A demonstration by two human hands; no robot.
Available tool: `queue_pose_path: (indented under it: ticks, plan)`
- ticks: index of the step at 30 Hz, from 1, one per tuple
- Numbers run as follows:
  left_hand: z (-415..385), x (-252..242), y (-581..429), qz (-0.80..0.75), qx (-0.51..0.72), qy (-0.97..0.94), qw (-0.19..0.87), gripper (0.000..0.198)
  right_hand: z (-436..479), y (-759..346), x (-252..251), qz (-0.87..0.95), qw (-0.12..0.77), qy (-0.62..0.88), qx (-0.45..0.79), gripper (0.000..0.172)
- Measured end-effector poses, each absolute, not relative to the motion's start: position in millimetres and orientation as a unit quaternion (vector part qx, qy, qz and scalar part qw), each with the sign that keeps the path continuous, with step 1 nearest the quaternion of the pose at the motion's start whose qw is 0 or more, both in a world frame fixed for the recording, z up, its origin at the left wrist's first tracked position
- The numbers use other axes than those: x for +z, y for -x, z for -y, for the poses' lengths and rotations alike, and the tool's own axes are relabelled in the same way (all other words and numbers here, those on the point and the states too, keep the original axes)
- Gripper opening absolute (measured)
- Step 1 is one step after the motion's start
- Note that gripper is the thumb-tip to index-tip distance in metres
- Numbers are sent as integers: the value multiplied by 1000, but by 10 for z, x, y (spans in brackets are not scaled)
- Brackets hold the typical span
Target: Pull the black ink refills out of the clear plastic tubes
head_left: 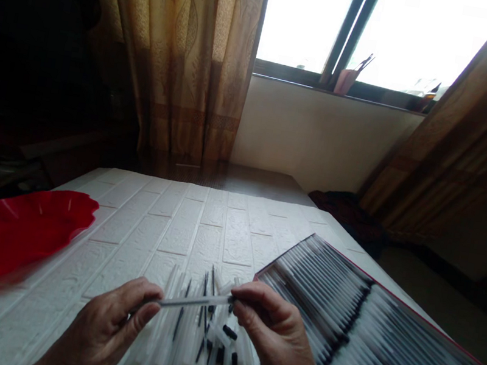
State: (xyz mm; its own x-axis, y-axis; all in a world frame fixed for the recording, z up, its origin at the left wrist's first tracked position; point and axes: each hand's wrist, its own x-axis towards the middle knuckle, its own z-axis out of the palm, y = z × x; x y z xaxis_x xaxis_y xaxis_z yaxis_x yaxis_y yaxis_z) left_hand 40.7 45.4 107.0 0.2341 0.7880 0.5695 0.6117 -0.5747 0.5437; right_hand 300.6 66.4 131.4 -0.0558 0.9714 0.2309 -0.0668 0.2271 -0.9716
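Observation:
Above a loose pile of pen parts, a slim translucent pen (194, 302) stretches nearly level between both hands. My left hand (103, 327) pinches its left end between thumb and fingers. At the other end, the thumb and fingertips of my right hand (277, 333) close on its dark tip. Underneath lie several clear pen barrels (160, 345), thin black refills (181, 311) and small black caps (229, 332). My right wrist is close to a shallow red-edged box (390, 335) filled with rows of similar pens, which look blurred.
A red scalloped tray (19, 227) sits on the left of the table, which has a white brick-patterned cover (189, 232). Beyond are a brown surface (262, 182), curtains (191, 45) and a window. On its sill stands a pinkish holder (345, 81).

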Motion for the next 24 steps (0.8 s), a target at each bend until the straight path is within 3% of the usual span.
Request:
queue_pose_path:
  ticks: [5,10,24]
  plan:
    - [-432,1192,-446,-450,385,-796,129,41,-649,-3006,1326,591,565,390,424,7]
    - [-444,1192,-452,-451,404,-789,105,18,-649,-3014,1317,571,539,427,448,10]
    - [-456,1206,-451,-457,372,-798,123,23,-643,-3004,1329,578,527,426,455,13]
